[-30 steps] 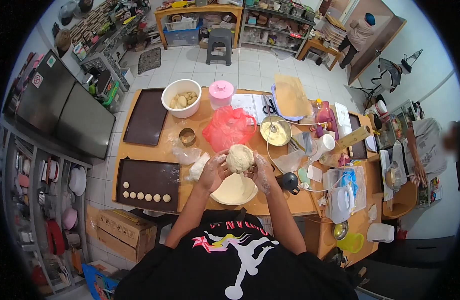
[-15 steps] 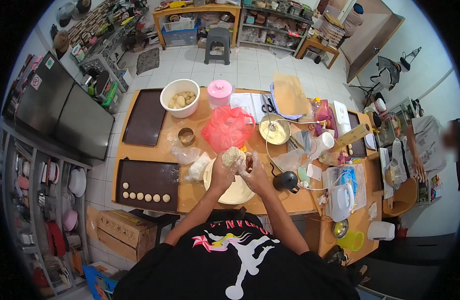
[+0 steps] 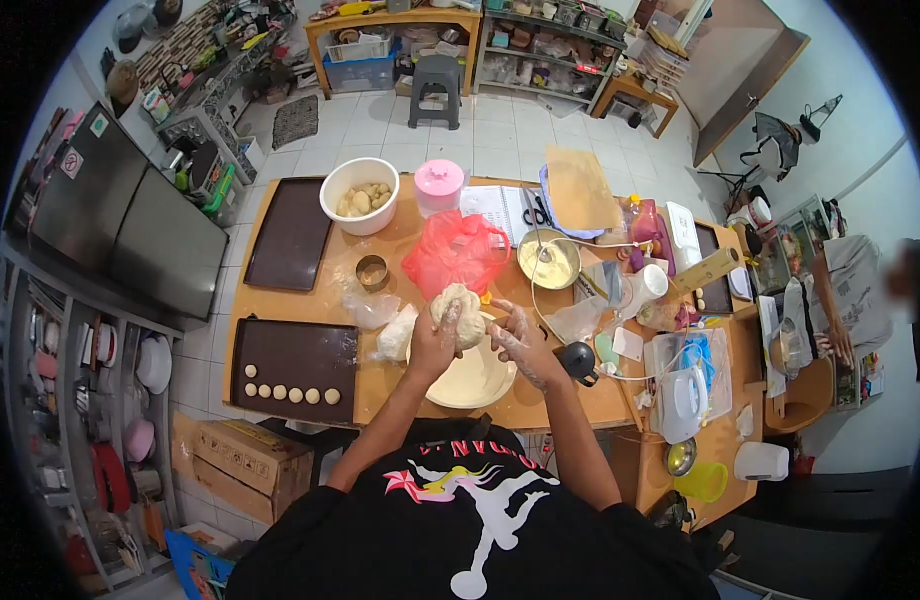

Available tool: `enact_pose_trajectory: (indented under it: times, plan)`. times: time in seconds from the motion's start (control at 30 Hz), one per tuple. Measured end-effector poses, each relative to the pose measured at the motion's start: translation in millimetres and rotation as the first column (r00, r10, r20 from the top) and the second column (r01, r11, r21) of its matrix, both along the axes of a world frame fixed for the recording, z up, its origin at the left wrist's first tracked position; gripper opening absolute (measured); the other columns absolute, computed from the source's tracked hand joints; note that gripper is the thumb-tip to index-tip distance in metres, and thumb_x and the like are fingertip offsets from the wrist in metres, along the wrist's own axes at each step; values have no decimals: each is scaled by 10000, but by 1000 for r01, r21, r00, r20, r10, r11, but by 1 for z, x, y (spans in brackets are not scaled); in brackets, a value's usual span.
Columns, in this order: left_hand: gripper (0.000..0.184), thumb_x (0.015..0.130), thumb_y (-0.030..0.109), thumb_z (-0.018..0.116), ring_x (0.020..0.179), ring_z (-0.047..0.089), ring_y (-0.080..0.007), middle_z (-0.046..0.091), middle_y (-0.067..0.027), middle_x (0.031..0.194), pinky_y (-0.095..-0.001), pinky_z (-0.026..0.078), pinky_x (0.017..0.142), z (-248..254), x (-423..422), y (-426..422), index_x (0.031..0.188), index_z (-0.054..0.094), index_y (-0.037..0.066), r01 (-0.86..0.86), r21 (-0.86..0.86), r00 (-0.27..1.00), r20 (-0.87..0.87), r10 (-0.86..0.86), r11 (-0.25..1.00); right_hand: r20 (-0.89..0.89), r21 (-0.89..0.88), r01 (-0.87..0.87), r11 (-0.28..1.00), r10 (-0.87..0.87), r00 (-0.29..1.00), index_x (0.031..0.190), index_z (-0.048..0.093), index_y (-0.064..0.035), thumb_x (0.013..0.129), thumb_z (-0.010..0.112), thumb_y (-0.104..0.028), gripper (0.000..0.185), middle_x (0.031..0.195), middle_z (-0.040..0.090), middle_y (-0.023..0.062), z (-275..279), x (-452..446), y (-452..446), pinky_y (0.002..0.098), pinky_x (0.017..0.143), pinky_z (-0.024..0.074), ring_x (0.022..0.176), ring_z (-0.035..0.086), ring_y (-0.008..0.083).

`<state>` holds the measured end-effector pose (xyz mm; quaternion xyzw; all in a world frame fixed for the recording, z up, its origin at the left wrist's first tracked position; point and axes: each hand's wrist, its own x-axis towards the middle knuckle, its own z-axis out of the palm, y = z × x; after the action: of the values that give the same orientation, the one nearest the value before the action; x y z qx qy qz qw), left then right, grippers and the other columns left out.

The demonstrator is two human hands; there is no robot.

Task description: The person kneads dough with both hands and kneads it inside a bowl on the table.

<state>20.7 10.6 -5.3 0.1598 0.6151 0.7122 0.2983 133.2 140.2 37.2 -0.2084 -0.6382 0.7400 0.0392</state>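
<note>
A lump of pale dough point(image 3: 460, 314) is held up in my left hand point(image 3: 435, 343), whose fingers wrap around its near side. It hangs above a cream-coloured bowl point(image 3: 472, 386). To the right, apart from the dough, my right hand point(image 3: 521, 346) has its fingers spread, with flour or bits of dough stuck to them. Just beyond the dough lies a red plastic bag point(image 3: 454, 255). A white floury bag point(image 3: 396, 336) lies left of the bowl.
Several small dough balls sit on a dark tray point(image 3: 295, 350) at left. A white tub point(image 3: 361, 226) of dough pieces, a metal bowl point(image 3: 550, 282) of pale mixture and a black pitcher point(image 3: 578, 361) stand around. A cable crosses the table's right. Another person point(image 3: 853, 290) stands far right.
My right hand has drawn away from the dough toward the right, its fingers spreading. More of the lump now shows in my left hand. A person by the back door has gone from view.
</note>
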Motion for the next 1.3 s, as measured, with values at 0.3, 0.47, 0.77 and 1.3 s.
enact_pose_trajectory:
  times: [0.3, 0.47, 0.77, 1.3]
  plan:
    - [328, 980, 296, 500, 475, 523, -79, 625, -63, 783, -229, 396, 376, 19, 8, 1, 1100, 594, 5, 33, 26, 988, -150, -29, 999, -102, 215, 30, 976, -8, 995, 1146, 515, 15, 889, 651, -177, 349, 989, 628, 68, -17, -6, -15, 297, 774, 483, 846, 594, 131]
    - [380, 989, 367, 456, 415, 488, -90, 584, -46, 680, -229, 373, 335, 13, 9, 2, 1082, 571, 17, 31, 73, 996, 81, -37, 997, -107, 387, 138, 912, -104, 989, 1059, 559, 3, 851, 662, -149, 277, 931, 646, 86, -11, -8, -27, 301, 768, 476, 856, 602, 131]
    - [392, 988, 357, 428, 434, 473, -83, 554, -27, 690, -221, 369, 346, 5, 17, -3, 1197, 450, 27, 115, 151, 992, 35, -121, 982, -234, 829, 288, 480, -170, 957, 989, 554, -35, 779, 642, -189, 275, 821, 610, 178, -25, -13, -31, 474, 649, 450, 717, 579, 400]
    - [285, 867, 115, 488, 585, 573, -132, 608, -78, 825, -269, 431, 391, -25, 13, 11, 1144, 495, 52, 26, 283, 961, 259, -102, 959, -27, 256, 4, 967, 3, 1000, 1286, 432, 5, 821, 685, -196, 567, 1086, 583, 166, -30, -2, -16, 356, 845, 486, 996, 601, 272]
